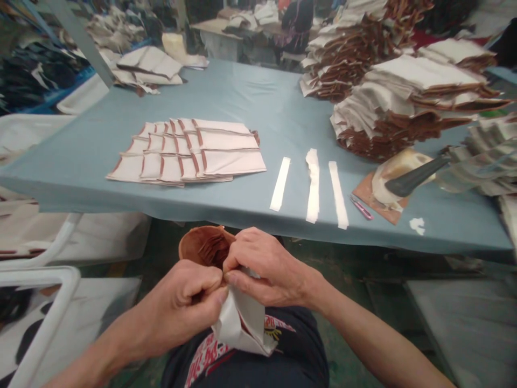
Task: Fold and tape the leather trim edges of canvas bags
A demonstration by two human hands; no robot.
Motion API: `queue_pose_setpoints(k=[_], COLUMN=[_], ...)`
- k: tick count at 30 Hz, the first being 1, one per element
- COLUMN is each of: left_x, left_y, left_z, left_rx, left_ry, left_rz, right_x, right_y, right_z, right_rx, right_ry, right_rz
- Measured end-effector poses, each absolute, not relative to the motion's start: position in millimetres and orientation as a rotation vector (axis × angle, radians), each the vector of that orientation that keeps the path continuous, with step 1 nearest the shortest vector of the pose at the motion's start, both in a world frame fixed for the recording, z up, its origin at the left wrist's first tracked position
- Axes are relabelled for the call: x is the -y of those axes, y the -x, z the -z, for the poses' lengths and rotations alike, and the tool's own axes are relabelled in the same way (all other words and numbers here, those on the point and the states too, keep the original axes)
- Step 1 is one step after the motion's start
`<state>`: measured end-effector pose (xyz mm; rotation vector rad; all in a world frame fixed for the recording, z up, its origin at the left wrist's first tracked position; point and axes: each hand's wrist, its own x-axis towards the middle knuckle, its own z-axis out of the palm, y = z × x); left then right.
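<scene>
Head view: we pinch the upper edge of a pale piece (236, 328) with our left hand (188, 296) and right hand (269, 267), thumbs and fingers almost meeting, above our lap and just before the counter (242, 202). Upon it (it has a blue cover) we see overlapping panels (228, 141) at left, white strips (313, 186) near the front edge, a pink cutter (361, 208) beside them, and stacks (420, 86) behind.
</scene>
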<state>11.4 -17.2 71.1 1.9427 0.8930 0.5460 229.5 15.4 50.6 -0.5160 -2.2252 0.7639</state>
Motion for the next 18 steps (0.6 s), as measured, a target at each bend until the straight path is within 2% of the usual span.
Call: queue_pose_setpoints(k=[11, 18], left_x=[-8, 7], left_y=[21, 1], left_z=[-66, -82], left_rx=[-0.930, -0.885], left_ry=[-1.737, -1.793], left_rz=[-0.443, -0.406], right_x=[-27, -17], right_y=[-236, -230], right_z=[-37, -52], right_rx=[2.146, 2.210], right_ry=[0.618, 0.583], right_rz=[-0.916, -0.872])
